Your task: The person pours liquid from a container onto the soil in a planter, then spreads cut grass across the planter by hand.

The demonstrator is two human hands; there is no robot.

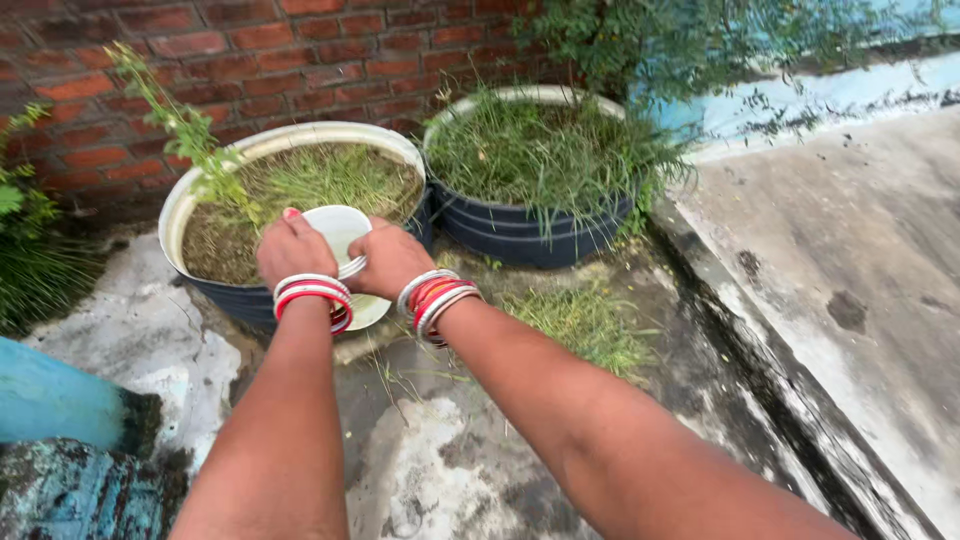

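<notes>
Both hands, left and right, fingers clamped on a white jug tipped mouth-forward over the near planter, brick wall behind, wet concrete below.

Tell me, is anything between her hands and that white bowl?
Nothing visible. The left hand and the right hand both grip the white bowl directly, over the near planter's rim.
</notes>
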